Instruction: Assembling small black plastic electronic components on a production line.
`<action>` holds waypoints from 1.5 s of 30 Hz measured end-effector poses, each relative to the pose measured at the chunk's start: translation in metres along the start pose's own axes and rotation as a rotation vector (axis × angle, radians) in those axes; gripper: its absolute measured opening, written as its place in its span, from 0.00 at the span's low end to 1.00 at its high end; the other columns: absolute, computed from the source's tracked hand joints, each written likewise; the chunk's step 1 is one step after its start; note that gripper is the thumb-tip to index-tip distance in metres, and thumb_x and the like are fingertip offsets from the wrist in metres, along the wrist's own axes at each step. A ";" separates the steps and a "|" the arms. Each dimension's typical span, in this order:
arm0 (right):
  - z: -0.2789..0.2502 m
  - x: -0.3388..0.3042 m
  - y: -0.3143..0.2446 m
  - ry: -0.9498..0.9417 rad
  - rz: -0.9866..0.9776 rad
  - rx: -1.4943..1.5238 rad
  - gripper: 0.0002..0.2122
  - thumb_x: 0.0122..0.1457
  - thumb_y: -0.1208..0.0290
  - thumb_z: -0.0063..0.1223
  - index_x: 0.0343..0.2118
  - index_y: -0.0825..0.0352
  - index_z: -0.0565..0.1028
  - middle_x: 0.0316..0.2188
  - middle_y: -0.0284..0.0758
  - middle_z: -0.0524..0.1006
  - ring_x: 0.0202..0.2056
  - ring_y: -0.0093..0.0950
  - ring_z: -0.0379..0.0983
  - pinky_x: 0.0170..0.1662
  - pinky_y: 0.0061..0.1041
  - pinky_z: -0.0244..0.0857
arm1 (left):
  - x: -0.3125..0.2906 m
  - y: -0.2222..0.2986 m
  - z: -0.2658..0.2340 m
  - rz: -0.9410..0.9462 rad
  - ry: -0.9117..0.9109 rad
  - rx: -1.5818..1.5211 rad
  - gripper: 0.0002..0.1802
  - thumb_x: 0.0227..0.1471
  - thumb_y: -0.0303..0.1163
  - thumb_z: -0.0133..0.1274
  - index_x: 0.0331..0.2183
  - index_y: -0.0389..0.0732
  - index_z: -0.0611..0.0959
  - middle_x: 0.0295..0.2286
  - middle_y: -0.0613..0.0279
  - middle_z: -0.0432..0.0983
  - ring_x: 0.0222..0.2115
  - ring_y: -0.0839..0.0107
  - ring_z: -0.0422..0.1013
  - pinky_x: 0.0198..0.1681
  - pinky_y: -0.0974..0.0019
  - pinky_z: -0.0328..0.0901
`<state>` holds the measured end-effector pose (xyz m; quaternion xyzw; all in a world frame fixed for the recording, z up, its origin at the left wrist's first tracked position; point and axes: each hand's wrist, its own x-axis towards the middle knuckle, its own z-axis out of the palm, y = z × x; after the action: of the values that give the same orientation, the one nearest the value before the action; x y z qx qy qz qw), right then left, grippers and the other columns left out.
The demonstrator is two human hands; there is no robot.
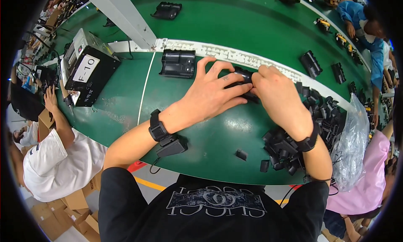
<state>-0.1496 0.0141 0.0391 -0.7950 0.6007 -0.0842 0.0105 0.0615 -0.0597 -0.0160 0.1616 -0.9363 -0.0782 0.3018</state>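
Near the white rail at the back of the green bench, my left hand [214, 89] curls its fingers around a black plastic housing [242, 75]. My right hand [275, 93] is closed at the right end of that housing, thumb and fingertips pressed together against it. Whether a small piece sits in that pinch is hidden by the fingers. Both hands cover much of the housing. Another black housing [178, 63] with open hollows lies just left of my left hand. A heap of small black plastic pieces [283, 147] spreads beside and below my right wrist.
A black box-shaped device [90, 76] stands at left, near a white post [126, 19]. Loose black pieces [241, 154] lie near the front edge. A clear plastic bag [350, 149] hangs at right. More housings [310, 64] lie beyond the rail. Co-workers sit on both sides.
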 end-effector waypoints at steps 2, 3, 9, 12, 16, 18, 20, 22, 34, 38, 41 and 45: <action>-0.008 0.005 0.006 -0.001 -0.029 0.051 0.07 0.56 0.75 0.65 0.32 0.68 0.76 0.35 0.40 0.74 0.42 0.43 0.75 0.45 0.39 0.72 | 0.006 -0.006 0.000 0.010 0.018 -0.002 0.20 0.51 0.45 0.69 0.46 0.53 0.89 0.45 0.74 0.80 0.53 0.62 0.68 0.62 0.43 0.54; -0.008 0.004 0.006 -0.001 -0.022 0.072 0.07 0.56 0.75 0.64 0.32 0.68 0.75 0.35 0.40 0.74 0.42 0.43 0.75 0.45 0.39 0.72 | 0.005 -0.008 0.002 0.007 0.019 -0.002 0.21 0.51 0.45 0.69 0.47 0.53 0.88 0.45 0.74 0.80 0.53 0.62 0.68 0.61 0.44 0.54; -0.008 0.003 0.000 0.005 -0.003 0.030 0.08 0.56 0.76 0.64 0.34 0.68 0.74 0.36 0.39 0.73 0.44 0.41 0.73 0.44 0.39 0.72 | 0.004 -0.008 -0.001 -0.017 0.002 -0.061 0.25 0.47 0.43 0.71 0.49 0.54 0.87 0.45 0.73 0.79 0.51 0.62 0.69 0.60 0.44 0.56; -0.008 0.007 0.002 0.012 -0.039 0.022 0.09 0.55 0.77 0.64 0.35 0.68 0.74 0.37 0.39 0.73 0.43 0.41 0.73 0.44 0.38 0.72 | 0.000 -0.008 0.004 -0.014 0.042 -0.036 0.27 0.42 0.45 0.73 0.47 0.55 0.87 0.44 0.73 0.78 0.50 0.63 0.69 0.59 0.42 0.57; -0.013 0.012 0.008 -0.062 -0.031 0.149 0.09 0.53 0.79 0.65 0.31 0.70 0.73 0.35 0.43 0.73 0.41 0.45 0.73 0.44 0.42 0.70 | 0.000 -0.003 0.002 0.003 0.012 0.078 0.28 0.46 0.49 0.70 0.50 0.55 0.87 0.45 0.75 0.76 0.50 0.64 0.68 0.60 0.39 0.58; -0.016 0.015 0.011 -0.115 -0.030 0.191 0.08 0.53 0.80 0.65 0.30 0.71 0.74 0.34 0.43 0.74 0.40 0.46 0.73 0.43 0.43 0.70 | 0.003 -0.001 0.003 0.010 0.046 0.068 0.28 0.45 0.50 0.70 0.49 0.54 0.87 0.44 0.74 0.76 0.49 0.64 0.68 0.59 0.38 0.58; -0.013 0.015 0.007 -0.084 -0.047 0.168 0.08 0.52 0.80 0.65 0.30 0.71 0.74 0.34 0.43 0.74 0.40 0.46 0.73 0.43 0.43 0.70 | 0.003 0.001 0.003 0.019 0.051 0.089 0.26 0.47 0.50 0.70 0.47 0.52 0.87 0.43 0.72 0.77 0.49 0.64 0.68 0.61 0.36 0.59; -0.011 0.012 0.003 -0.049 -0.053 0.138 0.08 0.52 0.80 0.66 0.30 0.70 0.74 0.34 0.43 0.74 0.40 0.46 0.73 0.42 0.43 0.70 | 0.001 0.002 0.002 0.019 0.042 0.097 0.25 0.48 0.51 0.70 0.46 0.53 0.87 0.43 0.73 0.77 0.49 0.63 0.68 0.63 0.37 0.59; -0.016 0.003 0.004 -0.041 0.086 0.088 0.08 0.54 0.69 0.68 0.31 0.65 0.78 0.32 0.38 0.79 0.37 0.43 0.80 0.39 0.43 0.72 | 0.006 0.001 -0.003 0.043 0.028 0.103 0.27 0.47 0.47 0.71 0.49 0.48 0.87 0.46 0.69 0.79 0.51 0.62 0.70 0.62 0.40 0.58; -0.012 0.002 0.010 -0.050 0.092 0.082 0.09 0.56 0.66 0.66 0.30 0.65 0.79 0.31 0.39 0.79 0.36 0.43 0.80 0.39 0.44 0.72 | 0.012 0.001 -0.013 0.023 -0.083 0.029 0.27 0.50 0.45 0.70 0.51 0.48 0.86 0.47 0.67 0.79 0.51 0.61 0.70 0.61 0.44 0.59; -0.013 -0.001 0.022 -0.030 0.079 0.051 0.07 0.58 0.67 0.64 0.30 0.64 0.79 0.32 0.40 0.79 0.37 0.44 0.80 0.39 0.46 0.72 | 0.048 -0.016 -0.037 0.065 -0.236 -0.074 0.19 0.55 0.40 0.66 0.47 0.45 0.87 0.48 0.60 0.80 0.52 0.53 0.72 0.59 0.48 0.64; -0.010 0.007 0.061 0.133 0.251 -0.063 0.06 0.61 0.67 0.62 0.33 0.64 0.79 0.34 0.41 0.79 0.38 0.46 0.79 0.39 0.46 0.73 | 0.093 -0.096 -0.063 -0.107 -0.208 0.142 0.16 0.56 0.31 0.61 0.47 0.42 0.86 0.52 0.52 0.79 0.52 0.46 0.73 0.56 0.49 0.70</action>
<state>-0.2072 -0.0090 0.0430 -0.7064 0.6969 -0.1158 -0.0439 0.0522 -0.1851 0.0614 0.2233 -0.9558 -0.0440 0.1862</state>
